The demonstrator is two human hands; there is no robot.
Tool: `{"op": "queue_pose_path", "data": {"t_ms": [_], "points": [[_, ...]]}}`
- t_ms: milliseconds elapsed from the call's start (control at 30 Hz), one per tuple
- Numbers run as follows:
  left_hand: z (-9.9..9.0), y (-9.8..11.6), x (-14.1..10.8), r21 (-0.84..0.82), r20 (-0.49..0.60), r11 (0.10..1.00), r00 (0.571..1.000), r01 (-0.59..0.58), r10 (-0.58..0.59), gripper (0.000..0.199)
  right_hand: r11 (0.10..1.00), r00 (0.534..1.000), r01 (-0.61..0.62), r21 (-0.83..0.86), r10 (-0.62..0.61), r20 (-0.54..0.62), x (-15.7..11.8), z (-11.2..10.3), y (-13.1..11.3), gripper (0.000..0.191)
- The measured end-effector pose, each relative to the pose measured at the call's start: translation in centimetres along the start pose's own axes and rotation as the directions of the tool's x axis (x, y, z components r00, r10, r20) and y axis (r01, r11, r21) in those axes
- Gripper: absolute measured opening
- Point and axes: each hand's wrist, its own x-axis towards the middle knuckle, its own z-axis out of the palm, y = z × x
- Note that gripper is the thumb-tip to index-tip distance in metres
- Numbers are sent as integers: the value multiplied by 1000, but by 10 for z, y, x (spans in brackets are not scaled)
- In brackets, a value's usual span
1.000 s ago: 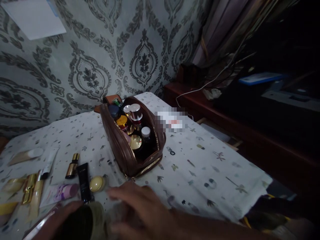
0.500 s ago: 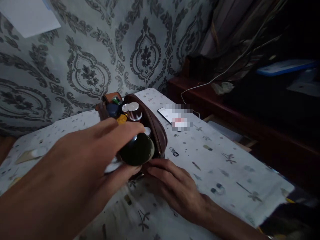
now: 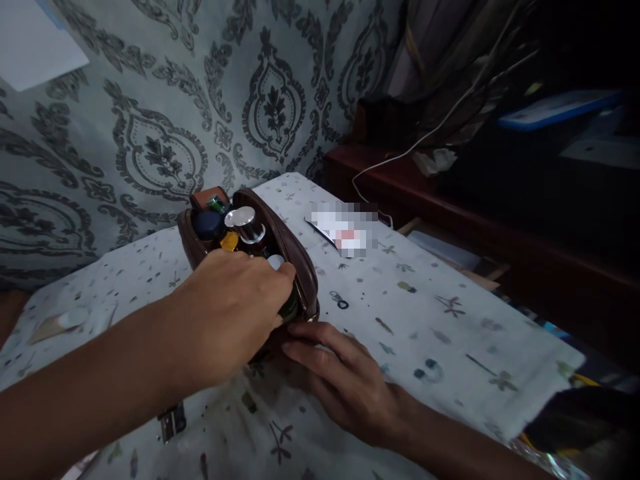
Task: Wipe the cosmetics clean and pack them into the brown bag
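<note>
A brown zip pouch [image 3: 305, 267] lies unzipped on the table, packed with several bottles and jars. My left hand [image 3: 240, 307] is closed around a dark green round container [image 3: 289, 308], now down inside the pouch's near end; most of the container is hidden by my fingers. At the same end, my right hand [image 3: 350, 380] grips the pouch's near edge, thumb hidden. Beyond my left hand are a silver-capped bottle [image 3: 246, 225], a dark blue lid [image 3: 209, 225], a yellow cap [image 3: 229, 241], a white cap [image 3: 275, 261] and a small green-and-silver item [image 3: 217, 203].
A lit phone [image 3: 333, 230] rests on the patterned tablecloth [image 3: 440, 347] to the right of the pouch. Under my left forearm is a small dark, shiny object [image 3: 173, 421]. A white cable [image 3: 415, 143] runs over the dark red furniture [image 3: 400, 187] at right.
My left hand has lowered the dark green container into the pouch's near end and turned knuckles-up. My right hand stays at the pouch edge. The view has shifted slightly, uncovering the small dark object.
</note>
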Motion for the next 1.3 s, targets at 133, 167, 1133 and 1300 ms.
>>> {"op": "queue_pose_path", "data": {"t_ms": [133,167,1133,1300], "points": [[1,1,5,-20,11,1000,1000,21,-21,13,1000,1000,-2,11,2,1,0,-1,-1,31],[2,1,5,-27,6,999,1000,29,-29,11,1000,1000,4,11,-4,-7,1,-1,-1,31],[16,10,12,28,69,999,997,37,-39,34,997,1000,0,74,2,-17,0,0,-1,32],[18,4,9,-18,9,1000,1000,20,-19,20,996,1000,5,87,-3,-21,-1,1,-1,35]]}}
